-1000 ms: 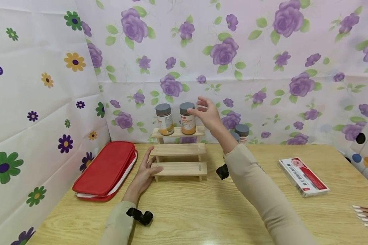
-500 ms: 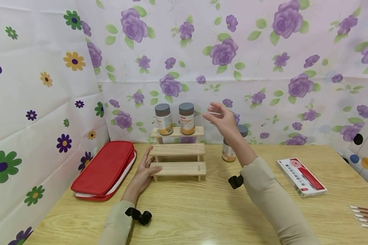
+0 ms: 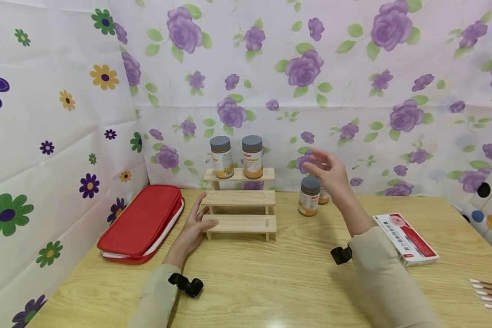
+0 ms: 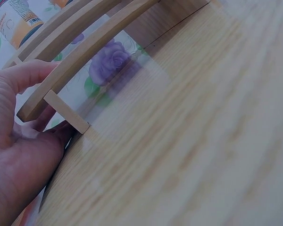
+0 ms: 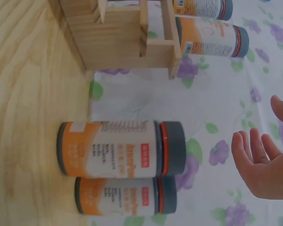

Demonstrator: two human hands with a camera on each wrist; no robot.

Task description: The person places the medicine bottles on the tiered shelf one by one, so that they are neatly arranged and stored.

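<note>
A three-step wooden display rack (image 3: 239, 223) stands on the table. My left hand (image 3: 192, 232) grips its left end, the thumb lying on the lowest board; in the left wrist view the thumb (image 4: 30, 75) reaches over the board and other fingers are partly hidden behind. On the top step stand two grey-lidded jars, a left jar (image 3: 222, 157) and a right jar (image 3: 252, 157). My right hand (image 3: 332, 175) is in the air with loosely bent fingers, holding nothing. Near it on the table stand a front jar (image 3: 309, 197) and a back jar (image 3: 324, 196), partly hidden.
A red zipped case (image 3: 141, 223) lies left of the rack. On the right are a white and red box (image 3: 406, 239) and several brown sticks with white tips (image 3: 489, 294). A flowered cloth (image 3: 270, 82) hangs behind the table.
My right hand has moved right and slightly down, away from the right jar on the top step to above the table jars. My left hand stays on the rack.
</note>
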